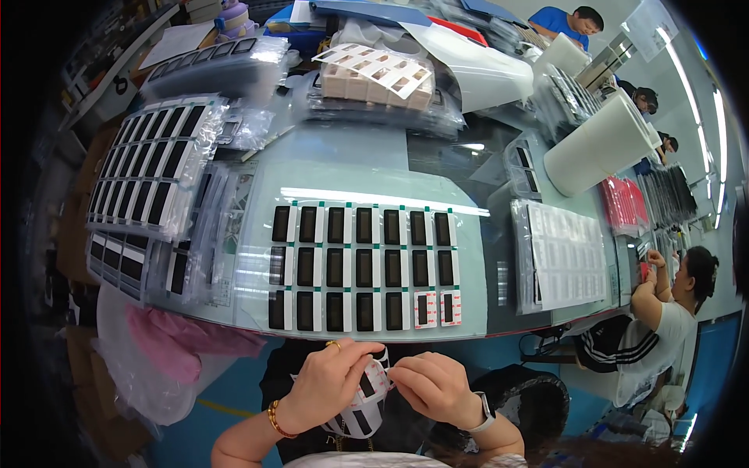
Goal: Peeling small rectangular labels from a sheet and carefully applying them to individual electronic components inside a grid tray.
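Hands sit close together in the head view, just off the near edge of the table (331, 160). Your left hand (331, 382) pinches the label sheet (363, 420) along its upper left part, fingers curled over it. Your right hand (435, 386) has thumb and finger pinched at the sheet's upper right edge; you can't tell what, if anything, is between those fingertips. Sheet hangs in front of your body, bent, white with red print and black pieces. You wear a ring and bracelet (281, 419) on the left, a watch (487, 412) on the right.

Panels (363, 267) lie ahead of you on the table: three rows of seven, dark, with white strips and green tabs. Two labels (425, 310) with red print cover the last two spots of the near row, right end. Left of them, you have stacked panel sheets (144, 168); right, a bagged stack (566, 253) and a white roll (601, 144). Co-worker (663, 312) sits far right.
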A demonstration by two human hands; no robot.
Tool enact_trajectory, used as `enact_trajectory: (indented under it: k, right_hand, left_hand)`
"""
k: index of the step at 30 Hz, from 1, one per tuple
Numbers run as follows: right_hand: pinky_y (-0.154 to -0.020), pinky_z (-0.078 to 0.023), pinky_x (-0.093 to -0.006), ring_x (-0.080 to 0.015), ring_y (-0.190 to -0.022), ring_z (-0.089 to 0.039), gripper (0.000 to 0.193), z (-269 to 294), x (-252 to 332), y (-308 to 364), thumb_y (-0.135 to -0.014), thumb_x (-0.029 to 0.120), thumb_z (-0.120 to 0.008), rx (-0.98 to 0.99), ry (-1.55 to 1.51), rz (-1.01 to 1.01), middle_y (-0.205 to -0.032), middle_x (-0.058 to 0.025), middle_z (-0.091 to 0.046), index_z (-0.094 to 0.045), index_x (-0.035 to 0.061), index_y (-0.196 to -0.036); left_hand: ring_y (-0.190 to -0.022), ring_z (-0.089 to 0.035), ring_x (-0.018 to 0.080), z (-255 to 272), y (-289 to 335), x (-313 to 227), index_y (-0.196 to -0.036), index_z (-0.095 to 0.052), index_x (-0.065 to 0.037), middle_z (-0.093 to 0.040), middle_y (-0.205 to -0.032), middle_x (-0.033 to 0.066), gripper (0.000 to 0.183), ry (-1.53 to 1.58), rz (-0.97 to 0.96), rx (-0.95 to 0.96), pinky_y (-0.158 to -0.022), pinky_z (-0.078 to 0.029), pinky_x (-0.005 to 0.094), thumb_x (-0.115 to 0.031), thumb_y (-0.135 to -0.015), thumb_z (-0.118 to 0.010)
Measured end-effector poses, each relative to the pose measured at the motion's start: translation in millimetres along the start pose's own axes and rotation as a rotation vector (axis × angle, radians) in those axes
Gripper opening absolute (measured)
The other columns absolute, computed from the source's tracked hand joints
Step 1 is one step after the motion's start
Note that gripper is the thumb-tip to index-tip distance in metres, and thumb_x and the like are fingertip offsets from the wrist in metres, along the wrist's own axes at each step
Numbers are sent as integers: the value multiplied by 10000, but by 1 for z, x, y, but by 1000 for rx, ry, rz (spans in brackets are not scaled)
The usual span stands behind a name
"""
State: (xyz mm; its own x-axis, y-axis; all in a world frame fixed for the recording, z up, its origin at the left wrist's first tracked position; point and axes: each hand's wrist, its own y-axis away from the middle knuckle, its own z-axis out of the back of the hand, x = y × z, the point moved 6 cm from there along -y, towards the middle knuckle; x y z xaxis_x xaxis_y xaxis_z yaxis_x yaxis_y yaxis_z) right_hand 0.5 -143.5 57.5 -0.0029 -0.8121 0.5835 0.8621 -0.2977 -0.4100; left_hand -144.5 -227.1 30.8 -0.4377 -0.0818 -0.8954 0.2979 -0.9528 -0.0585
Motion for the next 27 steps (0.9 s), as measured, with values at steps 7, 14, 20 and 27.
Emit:
enact_trajectory:
  k: [7,14,20,27]
  right_hand:
    - [-620,-540,-325,-247,-765,-684,337,0,0,-1,-689,23,-767,-49,63,27,-957,-95,-693,-697,20,-1018]
    - [-660,-549,-330,-258,-782,-684,286,15,11,0,-698,15,-778,-60,39,56,-950,-92,-698,-716,18,-977]
    - [-771,-521,-317,-234,-918,-650,265,33,-29,1,-812,-119,-706,-236,-181,-319,-1027,-135,-664,-650,22,-1030]
    - [-580,-484,-201,-77,-700,-633,246,9,-77,2,-909,-95,-659,-217,-437,-496,-996,-72,-649,-608,15,-1124]
  left_hand:
    - [-666,-577,230,-3,-2,0,-1162,-725,-61,-569,-771,90,320,104,-29,87,-608,-462,342,56,-894,-595]
    - [-713,-641,277,-3,1,9,-1123,-702,-55,-608,-803,126,242,-44,-23,15,-640,-500,380,14,-919,-592]
    - [-718,-664,292,-16,7,13,-1163,-687,-77,-650,-849,110,254,-195,-42,51,-624,-525,381,-25,-921,-632]
    - [-646,-659,272,-24,7,18,-1138,-706,-97,-650,-807,72,242,-271,-102,-33,-566,-521,368,-70,-900,-681]
